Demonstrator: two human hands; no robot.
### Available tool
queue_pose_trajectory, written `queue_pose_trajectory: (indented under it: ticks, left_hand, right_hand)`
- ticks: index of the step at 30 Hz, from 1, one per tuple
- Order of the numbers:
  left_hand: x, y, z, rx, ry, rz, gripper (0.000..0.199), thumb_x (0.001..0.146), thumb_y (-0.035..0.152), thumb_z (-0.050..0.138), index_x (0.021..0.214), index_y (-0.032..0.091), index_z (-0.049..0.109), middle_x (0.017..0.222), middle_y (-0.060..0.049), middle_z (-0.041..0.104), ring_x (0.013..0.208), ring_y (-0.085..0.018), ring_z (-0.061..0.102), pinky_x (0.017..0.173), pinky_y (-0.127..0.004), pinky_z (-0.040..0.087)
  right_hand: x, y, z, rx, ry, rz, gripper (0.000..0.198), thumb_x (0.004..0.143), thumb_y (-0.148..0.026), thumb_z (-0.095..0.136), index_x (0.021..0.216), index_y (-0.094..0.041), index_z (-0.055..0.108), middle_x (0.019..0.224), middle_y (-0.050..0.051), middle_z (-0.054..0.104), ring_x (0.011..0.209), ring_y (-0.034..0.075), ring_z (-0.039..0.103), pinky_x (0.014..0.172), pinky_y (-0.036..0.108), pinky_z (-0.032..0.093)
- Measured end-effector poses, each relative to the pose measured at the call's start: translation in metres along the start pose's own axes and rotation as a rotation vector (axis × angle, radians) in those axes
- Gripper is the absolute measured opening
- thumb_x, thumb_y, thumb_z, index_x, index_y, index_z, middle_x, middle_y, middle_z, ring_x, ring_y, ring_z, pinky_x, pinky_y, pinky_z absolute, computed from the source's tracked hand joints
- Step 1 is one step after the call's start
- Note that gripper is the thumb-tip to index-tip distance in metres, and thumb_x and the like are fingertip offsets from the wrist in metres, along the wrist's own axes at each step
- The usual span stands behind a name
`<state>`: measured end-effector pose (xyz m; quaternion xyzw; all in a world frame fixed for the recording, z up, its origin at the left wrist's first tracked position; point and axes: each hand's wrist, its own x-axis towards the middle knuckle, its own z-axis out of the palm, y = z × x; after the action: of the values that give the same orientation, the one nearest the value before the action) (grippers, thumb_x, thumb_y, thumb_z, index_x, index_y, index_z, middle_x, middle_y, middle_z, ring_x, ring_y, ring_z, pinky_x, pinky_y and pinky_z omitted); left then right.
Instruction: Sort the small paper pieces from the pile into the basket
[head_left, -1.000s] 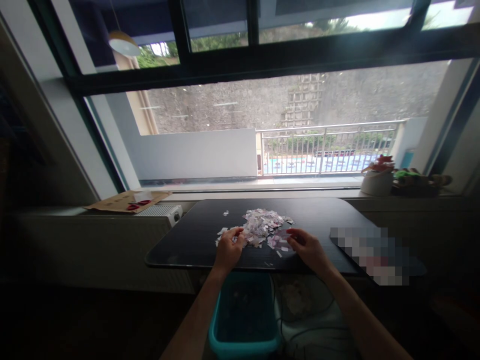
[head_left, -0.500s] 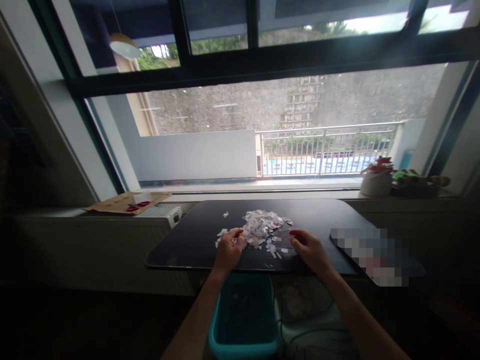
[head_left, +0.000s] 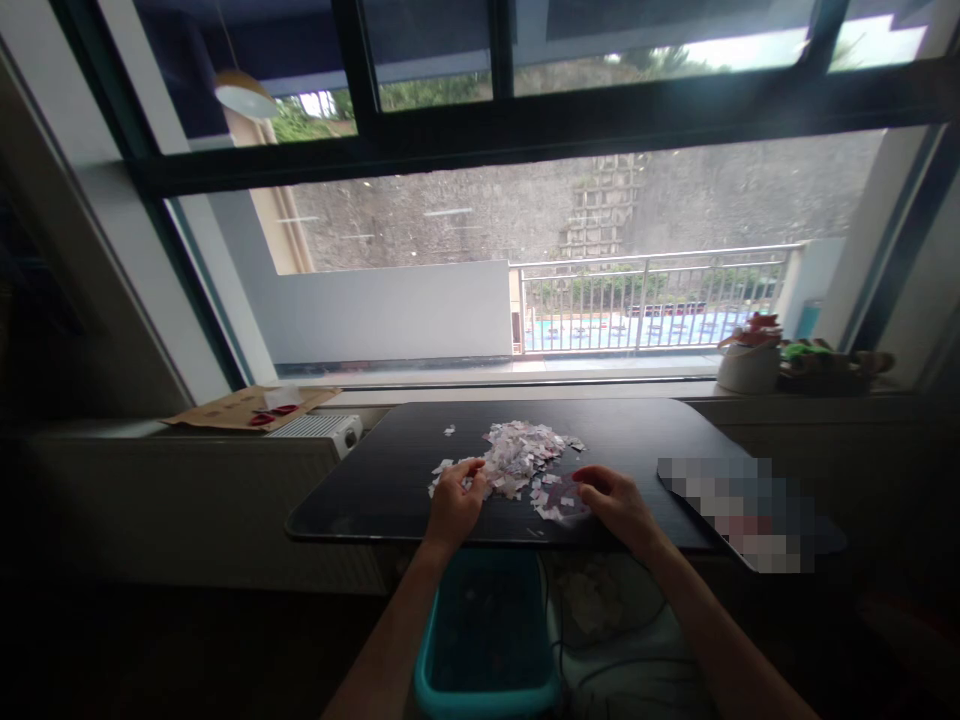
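A heap of small torn paper scraps point(head_left: 521, 450) lies on a dark tabletop point(head_left: 375, 490) in front of me. My left hand point(head_left: 457, 497) rests at the left side of the heap, fingers curved and thumb apart from the index finger, touching or nearly touching the scraps. To the right of the heap, my right hand point(head_left: 616, 500) pinches a thin see-through piece with a reddish tint point(head_left: 571, 496); its exact kind is unclear. This piece lies low over the loose scraps at the heap's near right side.
A teal plastic bin point(head_left: 487, 690) stands below the table's front edge. At the table's right lies a blurred-out flat object point(head_left: 742, 515). On the sill are red-handled scissors point(head_left: 274, 413) on brown paper at left, and a white pot point(head_left: 748, 367) at right.
The see-through piece in my right hand has shifted slightly down toward me, and loose scraps beside it have bunched closer together. My left hand has stayed almost still.
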<state>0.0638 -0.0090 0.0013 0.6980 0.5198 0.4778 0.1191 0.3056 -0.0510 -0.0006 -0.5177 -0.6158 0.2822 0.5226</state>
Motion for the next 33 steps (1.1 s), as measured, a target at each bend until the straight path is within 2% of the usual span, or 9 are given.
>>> queue_pose_trajectory:
  ticks: [7,11,17,23,29,33]
  left_hand:
    - [0.0,-0.001,0.0,0.002,-0.005,0.001,0.031,0.079,0.033,0.047,0.095,0.014,0.065,0.095,-0.009,0.066,0.091,-0.02,0.059,0.081,-0.034,0.047]
    - [0.0,0.001,-0.001,0.0,-0.005,-0.005,0.031,0.079,0.033,0.046,0.095,0.014,0.065,0.095,-0.009,0.066,0.091,-0.021,0.059,0.079,-0.033,0.048]
    - [-0.001,0.003,-0.001,0.001,-0.008,-0.005,0.032,0.078,0.033,0.046,0.095,0.014,0.065,0.095,-0.01,0.066,0.091,-0.021,0.06,0.079,-0.034,0.048]
    - [-0.001,0.002,-0.001,0.003,-0.011,-0.011,0.032,0.078,0.033,0.046,0.095,0.014,0.065,0.096,-0.01,0.066,0.091,-0.021,0.06,0.079,-0.033,0.048]
    - [0.0,0.001,0.0,0.011,0.001,0.0,0.031,0.078,0.033,0.047,0.094,0.014,0.065,0.094,-0.01,0.066,0.09,-0.021,0.06,0.08,-0.034,0.048]
    - [0.0,0.001,0.0,0.005,0.005,0.006,0.031,0.078,0.033,0.046,0.093,0.014,0.065,0.094,-0.009,0.066,0.091,-0.021,0.06,0.079,-0.034,0.048]
  right_hand:
    - [0.002,0.005,0.003,0.065,0.001,0.011,0.028,0.07,-0.034,0.056,0.09,-0.016,0.065,0.077,0.004,0.068,0.066,0.017,0.061,0.055,0.025,0.045]
    - [0.001,0.004,0.002,0.035,-0.015,0.008,0.025,0.069,-0.032,0.056,0.086,-0.016,0.067,0.076,0.004,0.068,0.066,0.017,0.061,0.056,0.025,0.046]
    - [0.0,0.002,0.001,0.024,0.039,0.024,0.028,0.07,-0.033,0.055,0.087,-0.015,0.067,0.073,0.004,0.068,0.063,0.017,0.061,0.054,0.025,0.045]
    - [0.0,0.004,0.002,0.027,-0.058,0.002,0.028,0.071,-0.034,0.056,0.089,-0.016,0.067,0.076,0.003,0.068,0.067,0.017,0.062,0.058,0.026,0.047]
    - [0.002,0.007,0.0,-0.053,0.058,0.007,0.027,0.073,-0.033,0.054,0.089,-0.015,0.066,0.078,0.005,0.068,0.07,0.018,0.062,0.063,0.028,0.048]
    - [0.004,0.013,0.003,-0.045,0.081,0.0,0.032,0.074,-0.036,0.055,0.095,-0.015,0.065,0.075,0.004,0.067,0.069,0.018,0.061,0.06,0.027,0.047]
